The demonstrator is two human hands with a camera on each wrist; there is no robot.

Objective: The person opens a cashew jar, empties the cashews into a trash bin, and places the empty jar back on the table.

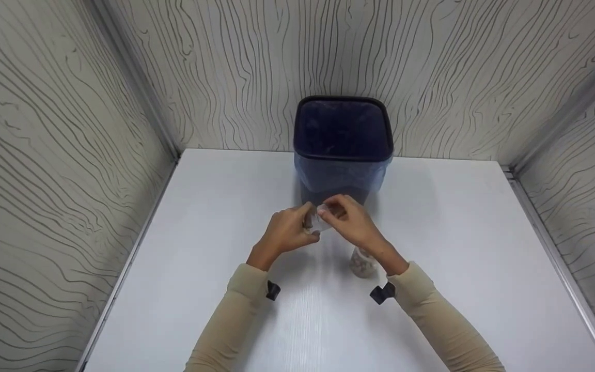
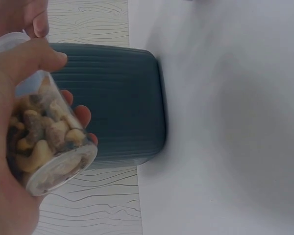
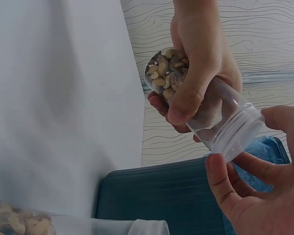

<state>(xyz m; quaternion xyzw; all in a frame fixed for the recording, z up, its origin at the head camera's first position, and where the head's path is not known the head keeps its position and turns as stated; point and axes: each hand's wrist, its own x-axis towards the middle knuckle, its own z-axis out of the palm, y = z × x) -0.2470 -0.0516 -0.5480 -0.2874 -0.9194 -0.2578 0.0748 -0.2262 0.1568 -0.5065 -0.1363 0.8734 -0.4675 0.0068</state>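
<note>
A clear plastic jar [image 2: 51, 132], partly filled with cashew nuts, lies tilted in my left hand [image 1: 287, 230], whose fingers and thumb wrap around its body. At the jar's mouth, my right hand [image 1: 351, 222] pinches the rim of a translucent lid [image 3: 240, 134] between thumb and fingers. The lid sits at the threaded neck; how tightly it is seated cannot be told. A second clear jar [image 1: 363, 263], also holding nuts, stands on the white table beneath my right wrist, and part of it shows low in the right wrist view.
Just beyond my hands stands a dark, ribbed waste bin [image 1: 344, 129] with a blue bag liner [image 1: 339, 173] folded over its outside. Wood-grain patterned panels [image 1: 256, 67] enclose the back and sides of the white table [image 1: 199, 248].
</note>
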